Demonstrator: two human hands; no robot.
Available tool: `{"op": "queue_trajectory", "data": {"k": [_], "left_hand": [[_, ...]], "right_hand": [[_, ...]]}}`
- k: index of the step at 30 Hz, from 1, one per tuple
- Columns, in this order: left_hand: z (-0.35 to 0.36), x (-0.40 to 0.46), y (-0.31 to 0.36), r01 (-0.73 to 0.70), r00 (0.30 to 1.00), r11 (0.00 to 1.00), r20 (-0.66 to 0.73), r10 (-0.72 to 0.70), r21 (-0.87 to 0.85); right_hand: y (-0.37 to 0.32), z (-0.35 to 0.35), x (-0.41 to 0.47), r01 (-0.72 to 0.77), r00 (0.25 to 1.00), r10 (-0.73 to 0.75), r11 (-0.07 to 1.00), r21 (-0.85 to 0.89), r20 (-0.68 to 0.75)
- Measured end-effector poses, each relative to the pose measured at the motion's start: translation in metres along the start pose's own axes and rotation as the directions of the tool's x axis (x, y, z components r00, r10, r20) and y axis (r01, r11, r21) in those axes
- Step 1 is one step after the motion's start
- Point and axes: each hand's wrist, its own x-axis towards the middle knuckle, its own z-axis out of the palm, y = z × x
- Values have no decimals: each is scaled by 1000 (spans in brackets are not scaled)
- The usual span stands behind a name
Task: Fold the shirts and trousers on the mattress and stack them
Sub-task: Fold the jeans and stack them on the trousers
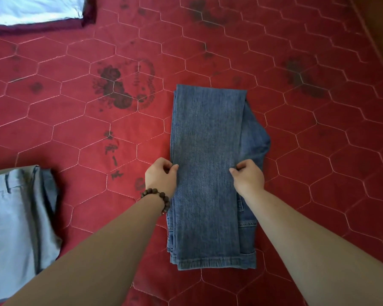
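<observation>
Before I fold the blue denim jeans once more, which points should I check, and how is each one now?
1. Left hand pinches the left edge of the blue denim jeans: ok.
2. Right hand pinches the right edge: ok.
3. Layers aligned: not ok, denim sticks out on the right side.
4. Red quilted mattress around the jeans free: ok.
5. Folded grey trousers ready as a stack: ok.
</observation>
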Motion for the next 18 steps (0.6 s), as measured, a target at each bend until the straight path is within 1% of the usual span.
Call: {"op": "queue_trajectory", "data": {"k": [3,5,7,10,11,13,15,18], "left_hand": [[-1,0,-1,21,999,999,-26,-22,-28],[-3,2,-1,25,1000,999,-14,-25,-26],[-4,3,0,5,1000,1000,25,-5,-1],[-8,1,-1,-51,994,995,103,42,82],[-10,-1,-2,-64,991,991,126,50,114],[-14,-6,-7,-84,986,984,154,60,157],[-20,-16,-13,-94,980,979,190,58,183],[-26,-34,-22,-106,958,959,285,28,264]], "right_hand": [[0,1,1,6,1000,-6,1000,-7,0],[1,2,1,18,1000,-18,1000,-10,1],[3,2,-1,36,999,-36,999,1,-9],[6,-2,-5,87,996,-87,996,12,-22],[7,-4,-8,105,994,-105,994,13,-8],[12,-7,-19,117,991,-118,993,17,67],[22,-6,-34,93,982,-94,996,13,164],[40,-4,-57,34,969,-41,999,31,245]]}}
